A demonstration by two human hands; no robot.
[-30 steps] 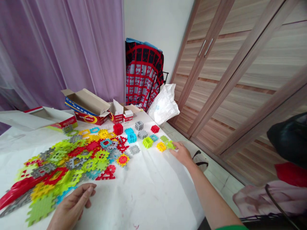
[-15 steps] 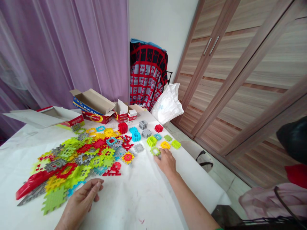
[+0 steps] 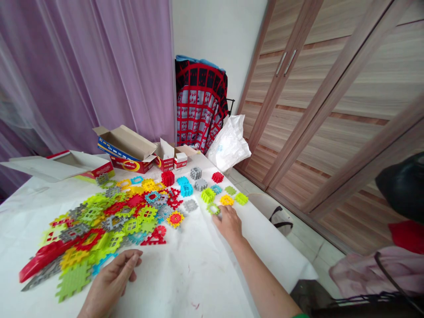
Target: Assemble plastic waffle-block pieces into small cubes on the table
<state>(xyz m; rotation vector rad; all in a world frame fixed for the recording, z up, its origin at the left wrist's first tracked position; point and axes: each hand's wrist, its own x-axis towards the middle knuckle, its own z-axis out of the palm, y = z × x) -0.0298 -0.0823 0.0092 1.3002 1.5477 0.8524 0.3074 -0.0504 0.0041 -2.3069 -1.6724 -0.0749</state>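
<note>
My right hand (image 3: 229,224) reaches over the right part of the table, thumb and fingertips closed on the near-right edge of a light green ring-shaped building piece (image 3: 212,208) with a toothed rim. Around it sit a green stack of pieces (image 3: 208,195), a yellow piece (image 3: 227,200) and a flat blue piece (image 3: 216,189). My left hand (image 3: 111,280) hovers or rests at the near edge of a mixed pile of interlocking plastic pieces (image 3: 132,224). Its fingers are curled, with the thumb against the index finger and nothing seen in them.
Small sorted stacks, among them red (image 3: 168,178), blue (image 3: 185,187) and grey (image 3: 195,173), stand toward the back. Behind the pile are open cardboard boxes (image 3: 127,143). A white plastic bag (image 3: 229,143) is at the far corner. A wooden wardrobe (image 3: 318,88) stands right.
The view has shifted slightly, so everything appears a little further left. Both hands keep nearly the same pose, the right still at the green ring-shaped piece.
</note>
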